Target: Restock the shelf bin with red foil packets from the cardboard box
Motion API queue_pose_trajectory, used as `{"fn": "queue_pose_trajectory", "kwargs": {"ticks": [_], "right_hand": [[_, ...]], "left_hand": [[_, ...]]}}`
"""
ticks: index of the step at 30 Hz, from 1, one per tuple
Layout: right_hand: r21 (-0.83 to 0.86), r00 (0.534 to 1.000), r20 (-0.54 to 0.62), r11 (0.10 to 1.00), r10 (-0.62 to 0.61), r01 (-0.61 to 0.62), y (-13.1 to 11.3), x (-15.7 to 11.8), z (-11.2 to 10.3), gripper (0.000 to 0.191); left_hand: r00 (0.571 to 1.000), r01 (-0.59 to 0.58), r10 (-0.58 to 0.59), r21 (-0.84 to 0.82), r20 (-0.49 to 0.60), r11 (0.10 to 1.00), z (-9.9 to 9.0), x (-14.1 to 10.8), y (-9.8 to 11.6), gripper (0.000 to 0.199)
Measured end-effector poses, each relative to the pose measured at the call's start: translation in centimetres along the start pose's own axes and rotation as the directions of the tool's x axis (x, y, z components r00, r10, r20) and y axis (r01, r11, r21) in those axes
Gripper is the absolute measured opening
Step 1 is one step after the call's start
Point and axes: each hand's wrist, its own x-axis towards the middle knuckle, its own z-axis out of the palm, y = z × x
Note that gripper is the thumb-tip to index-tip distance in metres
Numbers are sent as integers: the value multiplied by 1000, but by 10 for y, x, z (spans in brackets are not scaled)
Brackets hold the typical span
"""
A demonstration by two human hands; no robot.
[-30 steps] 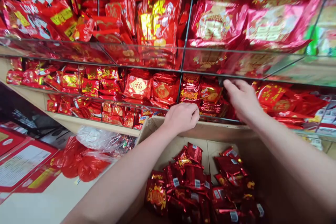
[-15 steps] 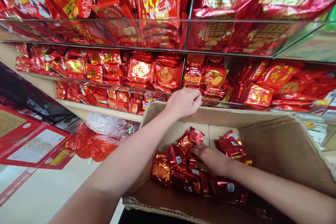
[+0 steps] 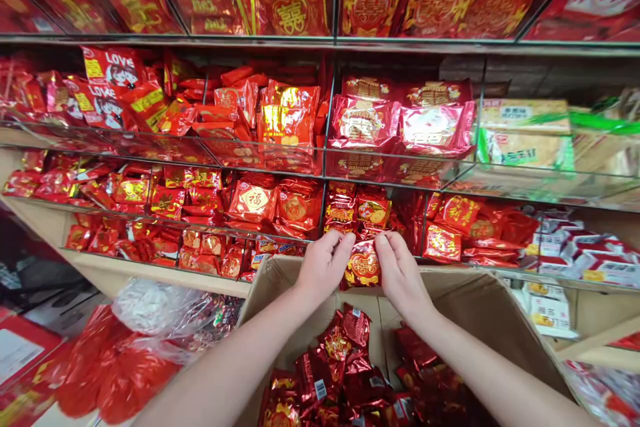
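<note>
Between both hands, just above the back edge of a cardboard box (image 3: 480,287), is a small red snack packet (image 3: 363,263) with a gold design. My left hand (image 3: 326,260) pinches its left side, and my right hand (image 3: 401,273) pinches its right side. Inside the box lie several more red packets (image 3: 345,353), heaped loosely, some showing white barcode labels. Directly behind the held packet, a shelf compartment holds similar red and gold packets (image 3: 373,209). The fingertips partly cover the packet's upper corners.
Clear-fronted shelves with red packets (image 3: 255,199) run across the view. Larger pink-red packs (image 3: 365,121) sit one tier up, green-edged packs (image 3: 525,130) to the right. Red plastic bags (image 3: 117,363) lie at lower left, beside the box. White packages (image 3: 547,303) show right of it.
My right hand has come up out of the box with a packet. My left hand now grips that packet too. The view has tilted upward, showing more upper shelves.
</note>
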Motion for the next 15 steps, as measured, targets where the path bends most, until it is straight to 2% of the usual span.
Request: {"fn": "queue_pose_trajectory", "kwargs": {"ticks": [3,5,8,10,12,15], "right_hand": [[-145,999,-17,988,-47,45,5,5,2,29],[-159,998,-31,986,-51,45,8,5,2,31],[-10,997,-76,1000,27,-28,10,3,3,34],[170,986,-75,977,147,-133,10,2,5,35],[293,968,-25,927,251,-233,9,2,5,36],[318,962,93,908,257,-274,5,2,0,34]], "left_hand": [[998,12,-6,113,-58,994,7,-3,1,35],[997,31,-23,113,-68,993,10,-3,-1,34],[993,59,-57,12,-102,998,12,0,-2,36],[990,65,-75,-82,-122,995,14,2,0,37],[987,64,-84,-144,-138,988,15,3,3,37],[987,45,-64,-125,-147,991,15,4,6,37]]}}
